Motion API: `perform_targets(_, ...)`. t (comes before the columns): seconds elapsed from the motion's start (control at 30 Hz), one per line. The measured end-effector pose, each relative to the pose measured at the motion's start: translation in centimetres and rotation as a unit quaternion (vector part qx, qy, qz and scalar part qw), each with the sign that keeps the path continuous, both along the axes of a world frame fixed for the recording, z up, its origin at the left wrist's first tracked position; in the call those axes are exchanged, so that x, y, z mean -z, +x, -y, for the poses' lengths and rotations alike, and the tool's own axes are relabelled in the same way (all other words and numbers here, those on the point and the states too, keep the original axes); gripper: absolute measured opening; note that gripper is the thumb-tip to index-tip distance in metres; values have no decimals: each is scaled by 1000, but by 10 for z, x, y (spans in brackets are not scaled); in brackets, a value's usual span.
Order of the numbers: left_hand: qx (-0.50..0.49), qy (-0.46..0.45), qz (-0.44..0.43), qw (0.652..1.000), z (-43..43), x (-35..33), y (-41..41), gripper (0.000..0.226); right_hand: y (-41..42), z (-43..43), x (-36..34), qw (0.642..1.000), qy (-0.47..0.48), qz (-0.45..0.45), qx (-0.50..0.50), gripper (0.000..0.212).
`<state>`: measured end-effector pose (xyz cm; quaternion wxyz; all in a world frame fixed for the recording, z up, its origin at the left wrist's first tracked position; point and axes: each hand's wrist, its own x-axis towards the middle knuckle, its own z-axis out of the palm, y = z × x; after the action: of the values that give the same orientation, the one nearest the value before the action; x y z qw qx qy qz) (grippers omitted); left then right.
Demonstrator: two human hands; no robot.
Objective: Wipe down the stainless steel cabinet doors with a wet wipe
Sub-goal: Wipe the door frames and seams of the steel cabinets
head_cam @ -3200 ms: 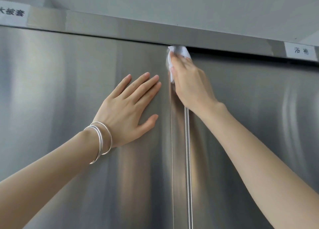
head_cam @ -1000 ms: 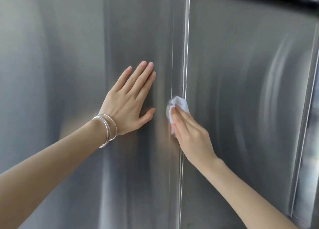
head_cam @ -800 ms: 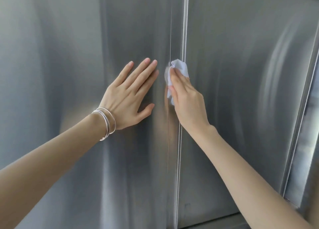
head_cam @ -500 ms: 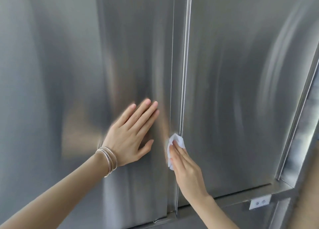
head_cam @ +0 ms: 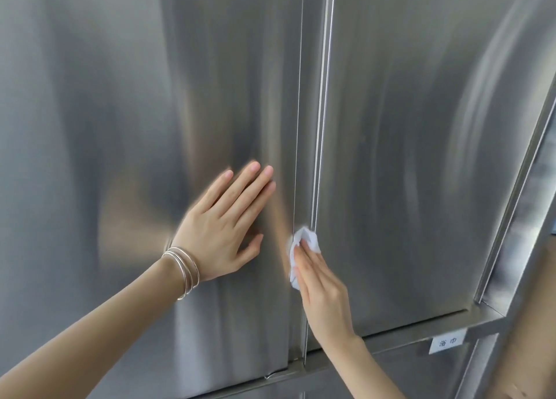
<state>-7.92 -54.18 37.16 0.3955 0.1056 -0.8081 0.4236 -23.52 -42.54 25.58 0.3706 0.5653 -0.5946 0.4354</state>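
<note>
Head view is showing the wiping step in full swing: the right hand is pressing the wipe against the seam where the left door and right door are meeting, low down near the bottom rail. Its grip is looking flat, with fingers straight and together on top of the wipe. I'm seeing no pinch, though the thumb is hiding behind the hand.

The left hand, bangles on the wrist, is lying flat on the left door just beside the seam, holding nothing and probably bracing.

I'm guessing the next move is calling for even pressure down the seam to the rail, then shifting onto the wide panels. Door tops are getting cut off, the left fingertips are blurring, and the small label is too tiny to read.
</note>
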Motion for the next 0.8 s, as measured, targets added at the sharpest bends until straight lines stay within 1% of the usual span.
perform_targets(0.07,3,2,-2,1000,-1,0,0,73,-3,7,-34,999,-44,16,-2,32)
perform_targets(0.13,2,3,-2,1000,-2,0,0,73,-6,12,-46,997,-73,10,3,33)
perform_targets(0.17,2,4,-3,1000,-2,0,-1,73,-6,13,-39,997,-73,0,0,34)
perform_targets(0.23,4,6,-3,1000,-2,0,-1,73,-4,9,-3,998,-55,-10,-7,33)
perform_targets(0.3,5,1,-4,1000,-1,0,-1,74,0,1,39,999,-22,-27,6,31)
perform_targets(0.37,4,-3,-4,1000,-1,0,-1,74,0,-5,55,999,19,-39,12,33)
perform_targets(0.43,3,-6,-8,1000,0,0,-1,73,-1,-3,34,999,14,-31,11,35)
perform_targets(0.53,5,-8,-11,1000,1,1,-2,71,-4,7,-18,999,-35,-4,9,43)
perform_targets(0.6,7,-8,-15,1000,1,1,-2,70,-7,13,-28,999,-53,-8,11,37)
perform_targets(0.7,8,-5,-14,1000,1,1,-2,69,-1,9,12,999,-46,-10,13,31)
perform_targets(0.8,-5,-8,-6,1000,0,1,-1,71,2,-3,53,1000,1,-23,15,36)
